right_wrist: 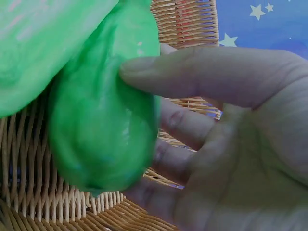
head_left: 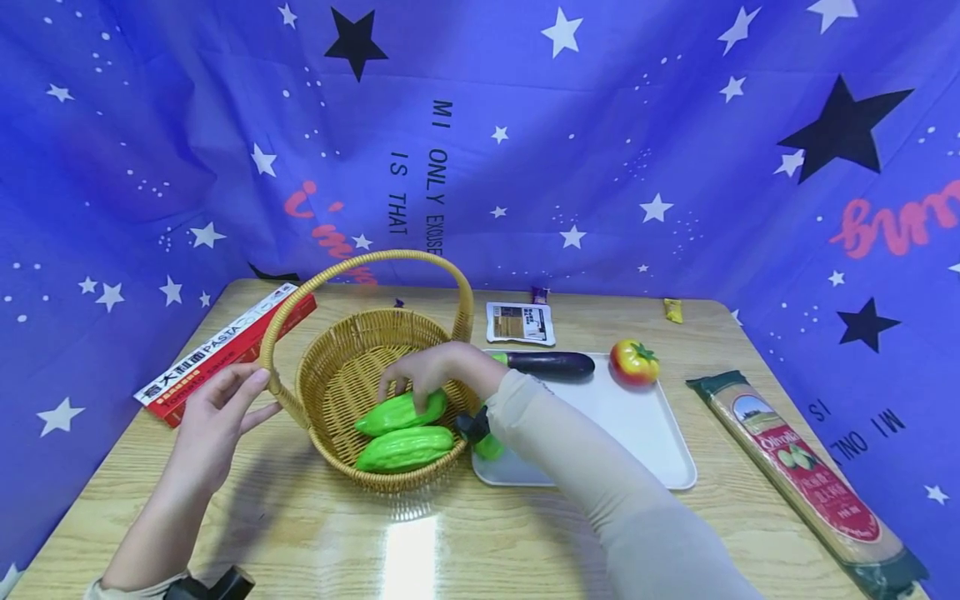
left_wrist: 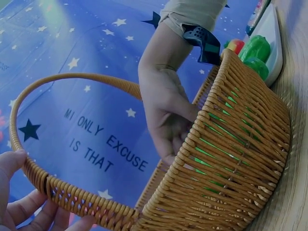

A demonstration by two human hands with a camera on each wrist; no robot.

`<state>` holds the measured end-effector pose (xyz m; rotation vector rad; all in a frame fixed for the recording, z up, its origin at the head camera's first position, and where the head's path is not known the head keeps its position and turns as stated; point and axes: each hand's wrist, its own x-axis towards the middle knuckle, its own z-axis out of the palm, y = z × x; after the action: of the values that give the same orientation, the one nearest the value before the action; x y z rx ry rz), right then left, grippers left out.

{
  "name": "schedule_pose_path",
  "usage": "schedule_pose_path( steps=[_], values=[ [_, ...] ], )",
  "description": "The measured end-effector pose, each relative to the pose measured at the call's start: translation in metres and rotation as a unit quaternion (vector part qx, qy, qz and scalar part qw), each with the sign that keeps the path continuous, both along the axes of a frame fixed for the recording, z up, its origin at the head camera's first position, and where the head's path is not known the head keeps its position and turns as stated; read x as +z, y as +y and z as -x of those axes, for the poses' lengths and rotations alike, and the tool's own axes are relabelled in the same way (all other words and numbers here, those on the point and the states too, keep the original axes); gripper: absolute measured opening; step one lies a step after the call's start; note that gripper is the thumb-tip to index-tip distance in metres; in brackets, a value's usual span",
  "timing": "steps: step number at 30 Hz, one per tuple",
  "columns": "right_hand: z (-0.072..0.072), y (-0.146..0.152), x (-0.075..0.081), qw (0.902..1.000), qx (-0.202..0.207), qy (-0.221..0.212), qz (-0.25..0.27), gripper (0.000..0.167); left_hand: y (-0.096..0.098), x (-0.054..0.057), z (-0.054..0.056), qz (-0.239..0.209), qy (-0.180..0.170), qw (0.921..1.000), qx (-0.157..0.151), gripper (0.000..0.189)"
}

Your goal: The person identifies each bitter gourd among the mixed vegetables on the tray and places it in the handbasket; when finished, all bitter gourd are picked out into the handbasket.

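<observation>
A round wicker basket with a tall arched handle stands on the table. My left hand pinches the handle's left side between thumb and fingers, as the left wrist view also shows. Inside the basket lie two green bitter melons side by side. My right hand reaches in over the rim and grips the farther bitter melon, thumb on top and fingers around its side in the right wrist view. The nearer bitter melon lies along the front wall of the basket.
Right of the basket, a white tray carries an eggplant, a red-yellow tomato and a green vegetable partly hidden by my sleeve. A red pasta box, a spaghetti bag, a sachet and small wrapped candies lie around.
</observation>
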<state>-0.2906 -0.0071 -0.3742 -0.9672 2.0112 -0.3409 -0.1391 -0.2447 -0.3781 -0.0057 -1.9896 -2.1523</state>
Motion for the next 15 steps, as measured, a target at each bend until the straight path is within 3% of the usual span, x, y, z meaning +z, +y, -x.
schedule_pose_path(
  steps=[15],
  values=[
    [-0.0009,-0.0031,-0.0009,0.9998,0.004,0.018,0.001,0.059,0.0004,-0.0005,0.0003,0.001,0.001,1.0000,0.003,0.007]
  ],
)
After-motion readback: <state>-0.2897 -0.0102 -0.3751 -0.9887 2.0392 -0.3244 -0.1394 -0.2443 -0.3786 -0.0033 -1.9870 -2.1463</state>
